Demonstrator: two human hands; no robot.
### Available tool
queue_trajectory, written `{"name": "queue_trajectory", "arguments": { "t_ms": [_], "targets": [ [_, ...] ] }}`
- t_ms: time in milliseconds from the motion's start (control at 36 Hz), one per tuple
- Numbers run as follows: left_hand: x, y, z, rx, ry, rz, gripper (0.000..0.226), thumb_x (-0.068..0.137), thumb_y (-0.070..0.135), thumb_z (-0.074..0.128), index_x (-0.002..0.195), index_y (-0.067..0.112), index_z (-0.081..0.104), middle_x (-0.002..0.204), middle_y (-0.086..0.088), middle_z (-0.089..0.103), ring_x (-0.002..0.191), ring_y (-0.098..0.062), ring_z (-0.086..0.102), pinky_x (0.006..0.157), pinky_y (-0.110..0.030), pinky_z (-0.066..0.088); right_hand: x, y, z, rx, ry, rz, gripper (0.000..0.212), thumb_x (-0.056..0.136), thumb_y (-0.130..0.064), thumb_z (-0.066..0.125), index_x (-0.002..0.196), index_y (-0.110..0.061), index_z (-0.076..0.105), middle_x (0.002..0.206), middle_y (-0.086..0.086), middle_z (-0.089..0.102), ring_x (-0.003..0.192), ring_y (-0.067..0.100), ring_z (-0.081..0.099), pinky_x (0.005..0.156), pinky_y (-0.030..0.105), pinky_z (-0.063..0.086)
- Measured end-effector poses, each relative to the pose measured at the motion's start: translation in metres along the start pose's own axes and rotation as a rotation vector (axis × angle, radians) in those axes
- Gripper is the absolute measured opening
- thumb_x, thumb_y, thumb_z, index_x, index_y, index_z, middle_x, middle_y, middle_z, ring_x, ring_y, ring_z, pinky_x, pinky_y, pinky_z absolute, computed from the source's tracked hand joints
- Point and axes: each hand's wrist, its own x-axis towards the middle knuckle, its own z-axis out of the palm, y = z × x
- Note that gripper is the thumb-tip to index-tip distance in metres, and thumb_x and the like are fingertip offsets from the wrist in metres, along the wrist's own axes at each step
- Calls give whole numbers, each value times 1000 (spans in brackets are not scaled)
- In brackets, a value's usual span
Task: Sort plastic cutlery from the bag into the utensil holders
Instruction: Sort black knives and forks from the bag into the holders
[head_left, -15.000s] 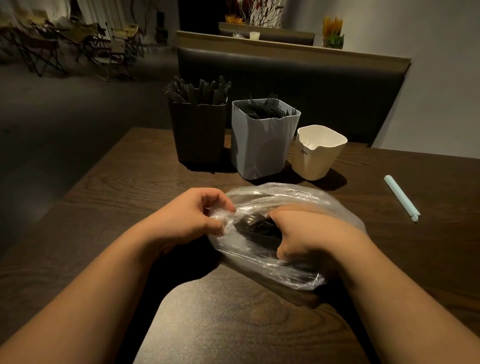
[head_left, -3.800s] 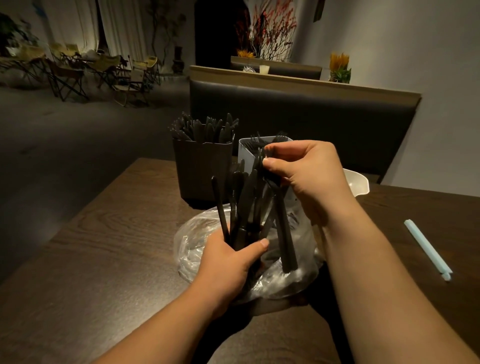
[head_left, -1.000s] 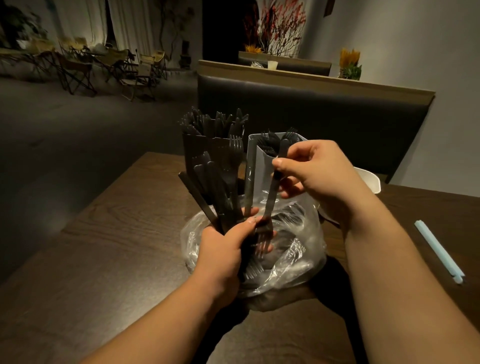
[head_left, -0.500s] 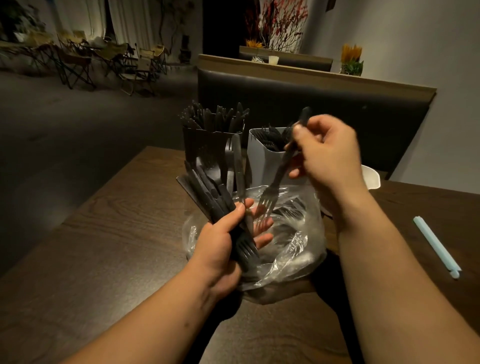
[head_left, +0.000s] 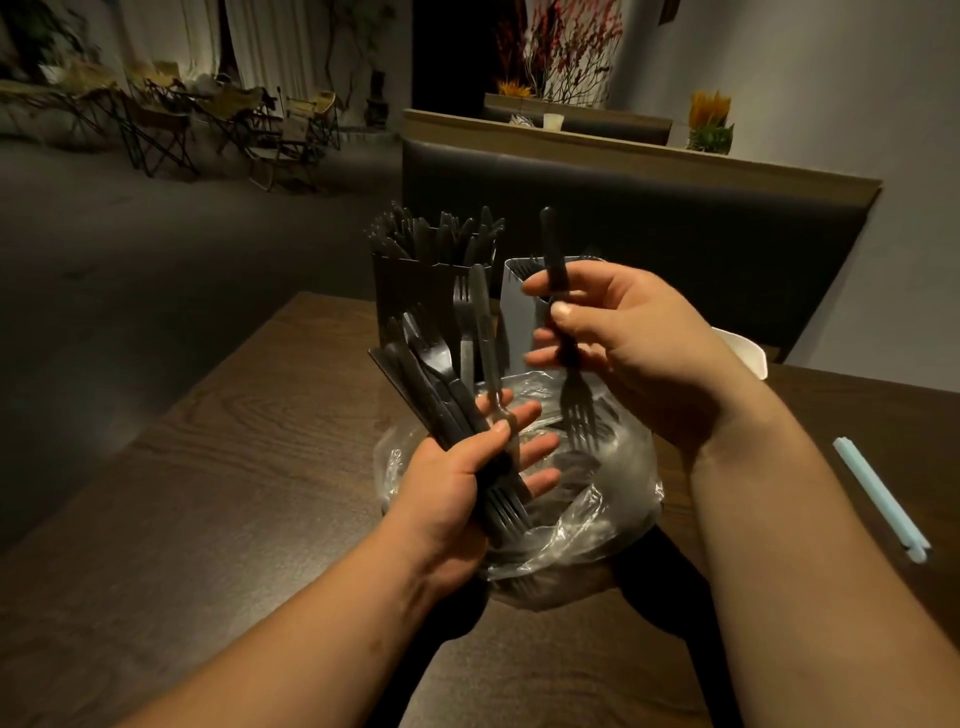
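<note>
Head view shows one wooden desk (head_left: 234, 467) with a single clear plastic bag (head_left: 587, 525) lying crumpled on it, mouth upward, black cutlery dimly visible inside. Just left of the bag and partly over its mouth, the left hand (head_left: 457, 483) clamps a bundle of black cutlery (head_left: 441, 395), thumb pressed across it and fingers spread behind. The pieces fan up and to the left, at least one knife and some forks among them, but too overlapped to count.

Three holders stand behind the bag. First is the dark holder (head_left: 405, 291), behind its left side and packed with black utensils. Second is the pale grey holder (head_left: 517, 312), directly behind it. Above the bag, one black fork (head_left: 574, 395) hangs tines down, pinched at the handle between thumb and fingers of the right hand (head_left: 639, 353). Third is the white holder (head_left: 745, 351), behind the bag's right side, mostly hidden by that hand. One pale blue stick (head_left: 878, 499) lies well right of the bag.
</note>
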Motion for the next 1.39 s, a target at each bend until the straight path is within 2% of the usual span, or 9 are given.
{"name": "queue_trajectory", "arguments": {
  "t_ms": [139, 250, 361, 611, 833, 1056, 1111, 1194, 1389],
  "targets": [
    [0, -3, 1, 79, -2, 54, 21, 99, 3, 53, 117, 6, 63, 105, -11, 76, 83, -26, 75, 67, -36, 61, 1, 0, 2, -109, 29, -53, 22, 106, -15, 43, 113, -21, 63, 75, 4, 68, 65, 21, 67, 64, 34, 61],
    [-1, -5, 1, 133, -13, 86, 20, 98, 1, 53, 116, 6, 59, 102, -14, 76, 78, -27, 73, 63, -34, 58, 6, 4, 3, -215, 124, -85, 13, 106, -23, 45, 112, -31, 53, 65, 4, 62, 45, 11, 54, 42, 28, 43],
    [0, -5, 0, 146, -21, 92, 21, 98, 0, 53, 118, 6, 57, 102, -14, 76, 77, -26, 73, 62, -34, 58, 5, 3, -1, -179, 163, -95, 23, 103, -8, 48, 113, -26, 39, 76, 7, 59, 53, 9, 52, 47, 26, 42],
    [0, -6, -1, 166, -40, 88, 19, 98, 2, 53, 116, 5, 58, 99, -13, 76, 77, -25, 71, 63, -34, 57, -7, -9, -9, 324, -156, -199, 43, 93, 11, 29, 109, -9, 63, 96, 9, 73, 91, 30, 73, 77, 38, 60],
    [7, -6, -6, 175, -15, 145, 27, 99, 8, 56, 124, 1, 58, 90, -8, 71, 67, -17, 63, 55, -26, 50, -8, -5, -9, 263, -320, -119, 26, 97, -23, 41, 106, -7, 59, 101, 15, 66, 89, 34, 68, 68, 42, 59],
    [14, 13, -5, -66, 71, 250, 11, 96, 13, 59, 107, 16, 58, 71, 0, 58, 57, -11, 51, 51, -23, 46, -3, 7, -3, -116, -362, 129, 20, 98, -9, 53, 115, -20, 48, 85, 11, 65, 53, 22, 57, 44, 31, 47],
    [15, 17, -7, -97, 110, 270, 4, 98, 15, 59, 98, 19, 59, 70, 0, 55, 55, -9, 49, 50, -22, 47, -1, 11, 2, -207, -333, 195, 3, 102, -15, 51, 101, -13, 53, 76, 12, 66, 55, 26, 61, 50, 35, 53],
    [17, 19, -11, -133, 157, 284, 6, 98, 20, 62, 91, 19, 61, 70, 1, 54, 55, -8, 49, 52, -22, 47, -1, 17, 12, -323, -344, 271, 20, 105, -26, 48, 91, -14, 56, 71, 11, 67, 64, 30, 67, 64, 44, 56],
    [14, 21, -13, -175, 303, 276, 19, 95, 25, 66, 81, 12, 62, 63, -1, 53, 51, -10, 51, 50, -27, 52, -2, 29, 46, -430, -345, 283, 23, 90, -29, 72, 102, -17, 56, 79, 5, 66, 61, 17, 60, 44, 26, 43]
  ]
}}
